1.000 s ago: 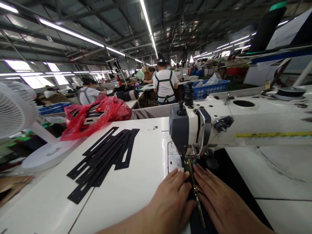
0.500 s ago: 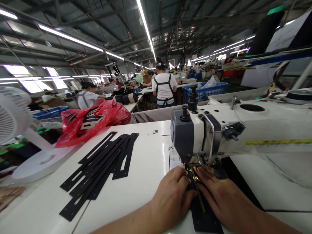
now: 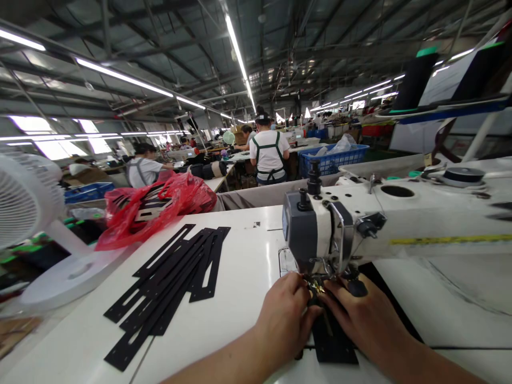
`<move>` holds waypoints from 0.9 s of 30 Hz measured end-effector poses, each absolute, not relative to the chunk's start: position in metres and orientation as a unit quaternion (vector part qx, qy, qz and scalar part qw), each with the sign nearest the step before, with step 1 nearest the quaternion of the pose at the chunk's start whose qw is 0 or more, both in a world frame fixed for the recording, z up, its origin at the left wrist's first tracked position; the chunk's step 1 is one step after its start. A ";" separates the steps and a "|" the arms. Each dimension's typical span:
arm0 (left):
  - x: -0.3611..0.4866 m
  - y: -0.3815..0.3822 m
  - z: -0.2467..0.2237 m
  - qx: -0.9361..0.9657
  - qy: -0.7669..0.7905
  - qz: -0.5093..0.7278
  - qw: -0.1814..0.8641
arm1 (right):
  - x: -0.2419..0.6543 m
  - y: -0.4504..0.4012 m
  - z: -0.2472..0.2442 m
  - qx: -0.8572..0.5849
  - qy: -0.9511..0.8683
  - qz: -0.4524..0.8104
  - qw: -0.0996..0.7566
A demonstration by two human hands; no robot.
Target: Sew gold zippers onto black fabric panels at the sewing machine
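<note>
Under the needle area of a sewing machine [image 3: 316, 229] lies a black slotted strip [image 3: 335, 349], with its near end towards me. A gold metal piece [image 3: 318, 286], seemingly part of a zipper, glints between my fingertips close to the presser foot. My left hand [image 3: 286, 314] has curled fingers, with thumb and forefinger pinching the strip's left edge. Stretched out flat, the fingers of my right hand [image 3: 362, 314] press on the strip from the right. Their tips are partly hidden by the machine head.
Several black slotted strips [image 3: 172, 288] overlap on the white tabletop [image 3: 236, 330] at left. Behind them sits a red plastic bag [image 3: 160, 205] beside a white fan [image 3: 30, 200]. Beyond the table are co-workers, one in a white shirt [image 3: 269, 154], and a blue basket [image 3: 336, 160].
The black strip has slid away from me, further under the machine head, and less gold zipper shows. Both hands stay beside the needle area. The camera view has shifted slightly.
</note>
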State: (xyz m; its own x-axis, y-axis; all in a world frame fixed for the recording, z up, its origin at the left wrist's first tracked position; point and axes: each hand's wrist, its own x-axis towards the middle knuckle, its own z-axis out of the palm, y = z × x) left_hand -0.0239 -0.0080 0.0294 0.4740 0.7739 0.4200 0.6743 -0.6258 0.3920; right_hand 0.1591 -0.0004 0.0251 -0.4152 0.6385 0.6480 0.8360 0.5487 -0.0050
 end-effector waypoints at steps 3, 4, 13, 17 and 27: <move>-0.021 -0.017 0.033 0.861 0.429 0.269 0.040 | 0.159 0.000 0.025 -0.502 -0.807 -0.151 0.274; -0.019 -0.020 0.034 0.866 0.424 0.262 0.027 | 0.159 0.001 0.025 -0.519 -0.803 -0.133 0.262; -0.015 -0.026 0.035 0.883 0.401 0.242 -0.007 | 0.160 0.009 0.034 -0.584 -0.780 -0.033 0.223; -0.016 -0.025 0.035 0.888 0.396 0.234 -0.016 | 0.150 0.012 0.036 -0.624 -0.753 -0.044 0.207; -0.021 -0.032 0.042 0.875 0.416 0.249 0.002 | 0.159 -0.012 0.038 -0.551 -0.804 -0.069 0.213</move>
